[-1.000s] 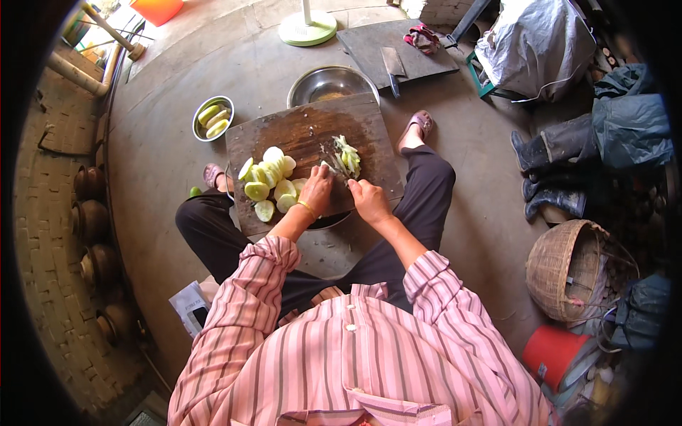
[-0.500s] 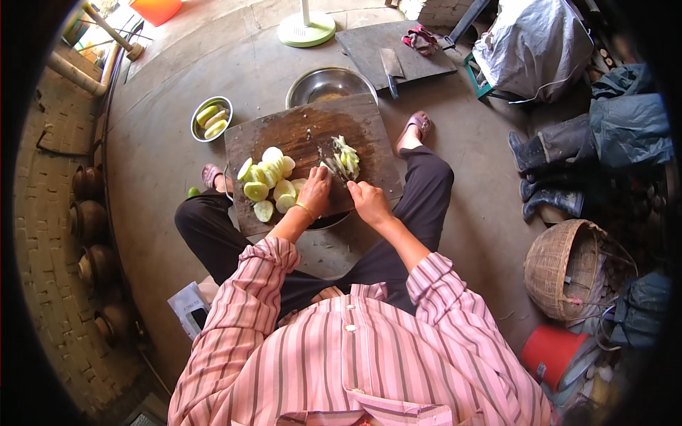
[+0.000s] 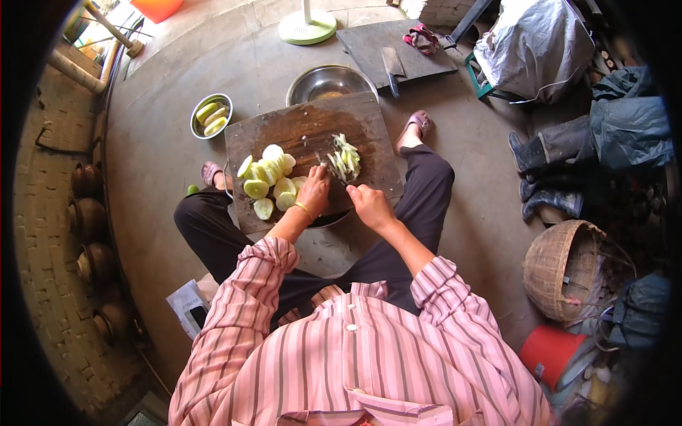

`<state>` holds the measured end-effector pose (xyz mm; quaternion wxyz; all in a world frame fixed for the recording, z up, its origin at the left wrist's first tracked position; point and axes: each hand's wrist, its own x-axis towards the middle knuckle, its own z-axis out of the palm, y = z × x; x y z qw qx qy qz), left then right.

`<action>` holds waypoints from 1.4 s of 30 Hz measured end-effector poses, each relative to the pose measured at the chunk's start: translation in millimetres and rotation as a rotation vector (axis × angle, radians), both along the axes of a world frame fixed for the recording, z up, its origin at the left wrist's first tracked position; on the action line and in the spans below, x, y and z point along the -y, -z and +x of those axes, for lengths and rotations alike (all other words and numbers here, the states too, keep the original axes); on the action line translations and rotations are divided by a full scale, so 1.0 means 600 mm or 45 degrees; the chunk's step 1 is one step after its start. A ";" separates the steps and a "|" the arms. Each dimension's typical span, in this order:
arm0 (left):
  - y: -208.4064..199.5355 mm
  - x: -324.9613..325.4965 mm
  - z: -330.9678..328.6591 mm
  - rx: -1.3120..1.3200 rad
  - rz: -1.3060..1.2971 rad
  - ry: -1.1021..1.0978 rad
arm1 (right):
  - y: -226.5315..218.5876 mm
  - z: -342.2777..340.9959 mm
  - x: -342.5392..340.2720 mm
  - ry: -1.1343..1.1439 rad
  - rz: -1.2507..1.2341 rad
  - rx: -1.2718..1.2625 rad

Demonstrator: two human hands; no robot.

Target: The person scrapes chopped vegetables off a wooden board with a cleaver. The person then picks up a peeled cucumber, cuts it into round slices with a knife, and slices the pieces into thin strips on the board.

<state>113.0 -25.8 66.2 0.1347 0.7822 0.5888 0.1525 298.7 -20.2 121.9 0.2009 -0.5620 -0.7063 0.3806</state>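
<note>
A: What does each hand do on the board?

B: My left hand (image 3: 313, 190) lies on the wooden cutting board (image 3: 305, 124), fingers pressed together over whatever is being cut; it is too small to tell exactly what they pin. My right hand (image 3: 370, 206) is closed in a fist around a knife handle, though the blade itself is hard to make out. Just beyond both hands lies a small heap of cut green-white strips (image 3: 345, 157).

A: And the pale pieces to the left?

B: Those are the vegetable slices (image 3: 268, 177), round and pale green, piled on the board's left part, touching my left hand's side of the work.

A: Which containers appear, and what do they hold?

B: A small steel bowl (image 3: 195, 125) on the floor, left of the board, holds a few green vegetable pieces. A larger steel basin (image 3: 328, 83) sits just behind the board; its contents cannot be told. A woven basket (image 3: 561, 266) stands well apart on my right, with a red bucket (image 3: 550, 353) near it. A second board carrying a cleaver (image 3: 391, 66) lies beyond the basin.
</note>
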 end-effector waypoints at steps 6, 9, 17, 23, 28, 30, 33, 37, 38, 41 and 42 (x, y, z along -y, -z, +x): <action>0.001 -0.001 0.004 0.031 0.028 -0.007 | -0.003 -0.021 0.004 -0.022 0.103 0.262; -0.003 -0.007 0.012 0.059 0.069 0.009 | 0.046 -0.023 -0.010 0.147 0.115 0.020; 0.005 0.003 -0.003 0.122 0.065 -0.025 | -0.014 -0.010 0.012 -0.070 0.029 0.236; -0.001 0.001 0.004 0.115 0.137 0.018 | 0.035 -0.033 -0.013 0.121 0.110 0.006; 0.004 0.008 -0.007 0.041 0.087 0.017 | -0.001 -0.013 0.012 -0.032 0.073 0.120; 0.008 0.010 -0.008 0.031 0.066 0.018 | -0.012 -0.019 0.016 -0.060 0.039 0.229; 0.010 0.008 -0.007 0.083 0.171 0.030 | -0.011 -0.041 0.011 -0.017 0.046 0.264; -0.003 0.006 0.001 0.131 0.092 0.025 | 0.025 -0.039 -0.004 0.100 0.112 0.061; -0.001 0.008 -0.002 0.146 0.087 0.024 | 0.026 -0.036 -0.005 0.106 0.101 -0.022; -0.002 0.012 -0.007 0.118 0.078 0.008 | 0.011 -0.017 0.017 0.012 0.080 0.101; -0.003 0.014 -0.008 0.121 0.074 0.006 | 0.004 -0.015 0.021 -0.043 0.080 0.202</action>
